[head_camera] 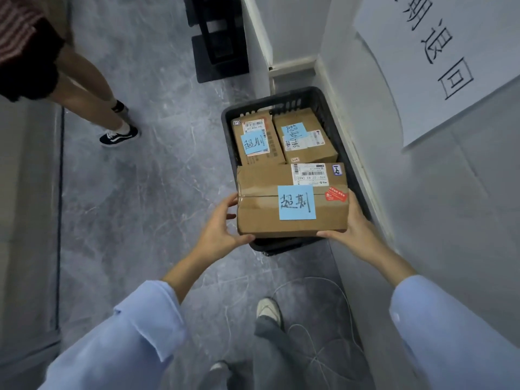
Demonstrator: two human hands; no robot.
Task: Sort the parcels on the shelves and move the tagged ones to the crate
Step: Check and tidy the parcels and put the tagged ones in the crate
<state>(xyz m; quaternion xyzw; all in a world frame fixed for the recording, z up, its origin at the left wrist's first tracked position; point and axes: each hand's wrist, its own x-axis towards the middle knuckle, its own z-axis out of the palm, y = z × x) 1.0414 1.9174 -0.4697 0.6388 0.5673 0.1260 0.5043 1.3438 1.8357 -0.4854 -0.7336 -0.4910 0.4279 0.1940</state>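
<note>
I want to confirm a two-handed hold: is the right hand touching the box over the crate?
Touching. The head view shows the right hand wrapped round the right end of the box, thumb on its near edge.

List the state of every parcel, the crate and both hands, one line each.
Held parcel: taped shut, blue-tagged, over the crate's near end
Left crate parcel: tagged, inside crate
Right crate parcel: tagged, inside crate
Crate: on floor, two parcels inside
Left hand: grips held parcel
Right hand: grips held parcel
</note>
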